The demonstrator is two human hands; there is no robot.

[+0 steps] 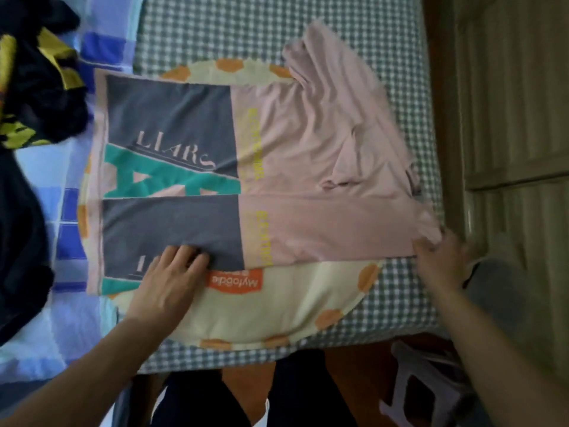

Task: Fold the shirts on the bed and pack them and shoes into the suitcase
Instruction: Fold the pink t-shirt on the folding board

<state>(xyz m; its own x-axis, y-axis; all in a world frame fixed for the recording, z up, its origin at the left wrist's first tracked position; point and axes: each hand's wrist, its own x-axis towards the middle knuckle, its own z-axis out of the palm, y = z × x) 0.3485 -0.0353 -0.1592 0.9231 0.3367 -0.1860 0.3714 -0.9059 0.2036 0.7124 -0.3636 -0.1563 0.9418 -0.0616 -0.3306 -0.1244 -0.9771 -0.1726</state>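
Head view: pink shirt (308,155) is pressed flat by the open left hand (172,272) while its collar end is pinched by the right hand (440,257), steadying the fold.

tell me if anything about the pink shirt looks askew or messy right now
Somewhat. The pink shirt has its near side folded over neatly, but the far sleeve sticks out wrinkled and unfolded. The left hand presses the fold flat; the right hand holds the collar end.

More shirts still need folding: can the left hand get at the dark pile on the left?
Probably yes. The left hand lies flat on the pink shirt, holding nothing, and only open bedding lies between it and the dark pile; it looks a fair stretch, though.
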